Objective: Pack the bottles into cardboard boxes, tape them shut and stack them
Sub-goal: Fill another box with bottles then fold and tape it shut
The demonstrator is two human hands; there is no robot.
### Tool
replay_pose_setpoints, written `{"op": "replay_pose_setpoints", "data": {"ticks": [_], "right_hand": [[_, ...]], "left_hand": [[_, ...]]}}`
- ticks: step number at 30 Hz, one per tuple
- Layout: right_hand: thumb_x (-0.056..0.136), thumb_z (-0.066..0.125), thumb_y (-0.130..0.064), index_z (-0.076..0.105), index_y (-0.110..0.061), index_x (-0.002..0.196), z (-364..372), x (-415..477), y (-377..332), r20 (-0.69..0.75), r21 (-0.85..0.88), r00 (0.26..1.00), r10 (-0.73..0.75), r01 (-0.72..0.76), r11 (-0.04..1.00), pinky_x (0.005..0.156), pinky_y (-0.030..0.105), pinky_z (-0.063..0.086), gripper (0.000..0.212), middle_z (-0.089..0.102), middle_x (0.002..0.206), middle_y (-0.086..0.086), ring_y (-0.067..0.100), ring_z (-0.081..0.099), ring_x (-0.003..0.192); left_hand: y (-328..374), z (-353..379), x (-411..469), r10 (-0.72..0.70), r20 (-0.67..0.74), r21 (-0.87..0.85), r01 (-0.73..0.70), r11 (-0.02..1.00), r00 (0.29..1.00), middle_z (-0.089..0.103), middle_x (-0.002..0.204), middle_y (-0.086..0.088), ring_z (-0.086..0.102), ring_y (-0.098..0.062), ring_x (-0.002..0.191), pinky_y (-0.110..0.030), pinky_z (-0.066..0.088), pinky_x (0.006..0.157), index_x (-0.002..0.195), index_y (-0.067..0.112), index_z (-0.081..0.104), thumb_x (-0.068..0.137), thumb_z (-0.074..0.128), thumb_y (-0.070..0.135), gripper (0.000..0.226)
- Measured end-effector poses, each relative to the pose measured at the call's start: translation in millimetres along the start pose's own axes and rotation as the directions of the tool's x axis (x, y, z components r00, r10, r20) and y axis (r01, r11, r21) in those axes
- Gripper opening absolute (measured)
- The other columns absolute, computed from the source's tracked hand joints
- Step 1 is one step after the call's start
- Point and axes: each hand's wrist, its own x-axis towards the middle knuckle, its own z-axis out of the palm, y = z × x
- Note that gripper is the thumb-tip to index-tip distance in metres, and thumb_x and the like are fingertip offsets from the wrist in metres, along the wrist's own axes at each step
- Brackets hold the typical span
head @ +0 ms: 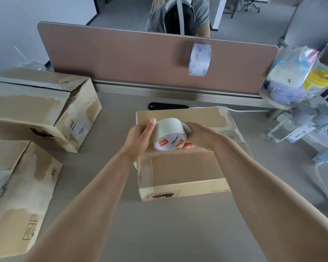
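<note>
Head view of a packing station. A person's left hand [140, 138] and right hand [198, 137] together grip a roll of tape [169, 134], the left closed on its outer face with the thumb raised along the rim, the right closed on the opposite side (its fingertips partly hidden behind the roll). The roll is held just above the top of a cardboard box [184, 167] that stands near the middle of the desk [169, 227]; the box's flaps lie shut, with strips of old tape showing along its far right edge. Two more closed boxes sit toward the desk's left edge: a far box [38, 108] near the back and a near box [21, 195] at the front left corner. A second roll of tape [200, 59] hangs on the divider panel [121, 59] along the desk's back edge. A clear bottle [280, 130] lies among clutter at the right edge.
</note>
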Motion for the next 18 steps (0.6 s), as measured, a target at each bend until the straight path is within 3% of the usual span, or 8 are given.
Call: {"op": "replay_pose_setpoints", "data": {"ticks": [3,5,9,11,14,18], "right_hand": [[0.079,0.061,0.014,0.058,-0.012,0.104,1.0,1.3,3.0,-0.020,0.000,1.000,-0.009,0.009,1.000,0.060,0.017,0.054,0.036,0.064,0.094,0.007,0.012,0.064,0.076],[0.079,0.062,0.014,0.058,-0.010,0.106,0.8,0.9,2.3,-0.021,0.011,1.000,-0.007,0.007,1.000,0.059,0.016,0.054,0.036,0.064,0.095,0.008,0.013,0.065,0.076],[0.077,0.066,0.013,0.058,-0.006,0.111,1.1,4.1,2.9,-0.052,-0.018,0.998,0.017,-0.018,1.000,0.068,0.023,0.057,0.040,0.065,0.101,0.011,0.019,0.067,0.082],[0.076,0.066,0.013,0.058,-0.004,0.111,1.3,6.1,2.0,-0.064,-0.052,0.997,0.029,-0.033,0.998,0.074,0.028,0.058,0.040,0.066,0.100,0.013,0.022,0.068,0.084],[0.083,0.061,0.010,0.054,-0.003,0.094,1.2,4.4,0.1,-0.075,-0.079,0.996,0.041,-0.047,0.996,0.072,0.027,0.058,0.018,0.067,0.083,0.013,0.018,0.068,0.072],[0.087,0.060,0.003,0.049,-0.009,0.082,1.6,0.7,-1.3,-0.103,-0.094,0.994,0.025,-0.035,0.995,0.076,0.030,0.058,0.017,0.068,0.077,0.012,0.020,0.069,0.075]], "left_hand": [[14.3,-3.7,5.3,0.029,0.044,0.097,-0.033,0.995,0.999,0.030,0.060,0.004,0.031,-0.008,0.056,-0.024,0.026,0.055,0.061,0.007,0.038,0.097,0.043,0.037,0.047],[13.3,-4.3,6.6,0.040,0.073,0.063,-0.044,0.997,0.997,0.035,0.065,-0.001,0.035,-0.010,0.062,-0.026,0.029,0.061,0.069,-0.003,0.044,0.095,0.045,0.040,0.050],[7.5,0.8,1.9,-0.002,0.099,-0.064,0.008,0.998,0.995,0.045,0.065,0.002,0.043,-0.011,0.065,-0.027,0.035,0.065,0.063,0.005,0.048,0.090,0.042,0.048,0.052],[10.6,0.5,1.5,0.031,0.062,-0.001,-0.031,1.000,0.998,0.039,0.055,0.011,0.038,-0.005,0.055,-0.020,0.032,0.058,0.053,0.016,0.041,0.094,0.044,0.042,0.049],[14.7,-14.1,4.6,0.115,-0.047,0.165,-0.106,0.981,0.992,0.031,0.049,0.008,0.030,-0.006,0.049,-0.021,0.026,0.050,0.052,0.008,0.037,0.087,0.047,0.041,0.049],[12.8,-40.0,5.3,0.214,-0.052,0.271,-0.192,0.943,0.975,0.033,0.044,0.007,0.030,-0.006,0.046,-0.017,0.023,0.047,0.051,0.014,0.035,0.083,0.047,0.038,0.042]]}}
